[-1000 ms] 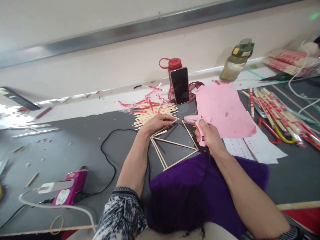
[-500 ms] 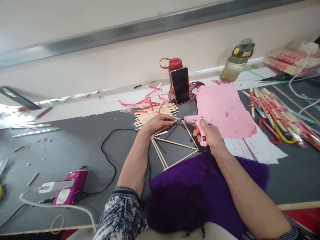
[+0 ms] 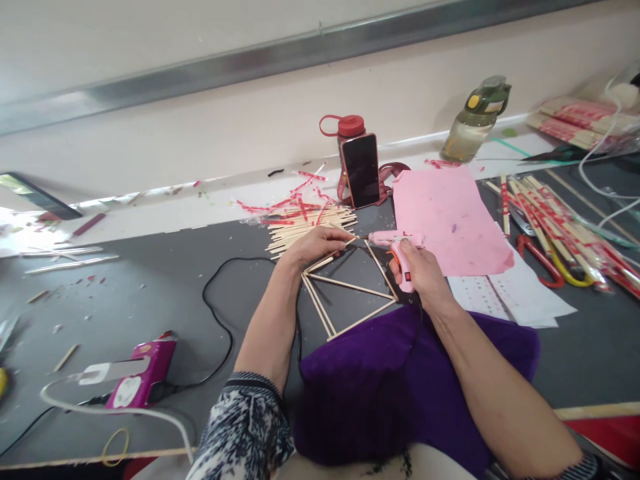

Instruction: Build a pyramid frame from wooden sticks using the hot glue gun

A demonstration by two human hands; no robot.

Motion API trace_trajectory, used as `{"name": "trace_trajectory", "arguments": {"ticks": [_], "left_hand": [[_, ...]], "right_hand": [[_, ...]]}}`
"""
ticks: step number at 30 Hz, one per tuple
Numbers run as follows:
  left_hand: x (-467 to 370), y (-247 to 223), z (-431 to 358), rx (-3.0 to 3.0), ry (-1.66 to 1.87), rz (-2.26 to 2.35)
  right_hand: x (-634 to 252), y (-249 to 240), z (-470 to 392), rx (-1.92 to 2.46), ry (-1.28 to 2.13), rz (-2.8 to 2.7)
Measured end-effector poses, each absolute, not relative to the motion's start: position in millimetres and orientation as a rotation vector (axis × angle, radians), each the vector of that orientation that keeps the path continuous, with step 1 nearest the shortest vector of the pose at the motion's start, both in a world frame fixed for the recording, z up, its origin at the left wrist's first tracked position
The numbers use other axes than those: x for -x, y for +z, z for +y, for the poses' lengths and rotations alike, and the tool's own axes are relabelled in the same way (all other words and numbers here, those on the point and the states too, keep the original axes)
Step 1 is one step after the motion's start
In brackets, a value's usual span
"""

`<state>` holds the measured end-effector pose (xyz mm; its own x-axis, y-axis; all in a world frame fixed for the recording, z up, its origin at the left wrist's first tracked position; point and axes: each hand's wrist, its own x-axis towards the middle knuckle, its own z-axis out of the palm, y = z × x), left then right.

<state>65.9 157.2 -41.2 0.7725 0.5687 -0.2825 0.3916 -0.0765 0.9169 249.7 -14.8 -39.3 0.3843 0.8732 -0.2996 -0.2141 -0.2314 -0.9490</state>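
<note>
My right hand (image 3: 423, 270) is wrapped round the handle of a pink glue gun (image 3: 397, 240), its nozzle pointing left. The nozzle tip is at the end of a wooden stick that my left hand (image 3: 323, 245) pinches between its fingers. That stick slants down to the left corner of a frame of thin wooden sticks (image 3: 350, 285), which rests on the grey table. A gap shows at the frame's top between the pinched stick and the right-hand stick (image 3: 380, 263). My left fingers partly hide the pinched stick.
Behind my left hand lies a pile of loose sticks (image 3: 313, 223) with red wrapper strips. A phone (image 3: 360, 170) leans on a red-capped bottle (image 3: 350, 125). Pink paper (image 3: 445, 213), scissors (image 3: 543, 263) and wrapped sticks (image 3: 565, 233) lie right; a magenta power strip (image 3: 143, 373) sits left.
Both hands stay almost in place. The short stick piece beneath my left hand has turned to a steeper slant, closer to the pinched stick.
</note>
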Motion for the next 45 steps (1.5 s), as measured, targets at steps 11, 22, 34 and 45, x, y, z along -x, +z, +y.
{"name": "trace_trajectory", "arguments": {"ticks": [11,22,34,45], "left_hand": [[-65.8,-40.7,156.5,-1.711,0.173,0.739],[-65.4,-41.8,156.9,-1.714,0.179,0.745],[-65.2,-39.0,155.6,-1.726,0.164,0.768],[-65.2,-39.4,156.8,-1.738,0.170,0.749]], "right_hand": [[-251.6,-40.7,-15.6,1.459,1.114,-0.677],[-248.5,-38.2,-13.7,1.442,1.123,-0.646],[-248.8,-39.9,-14.6,1.479,1.128,-0.648],[-252.4,-42.2,-15.9,1.427,1.139,-0.650]]}}
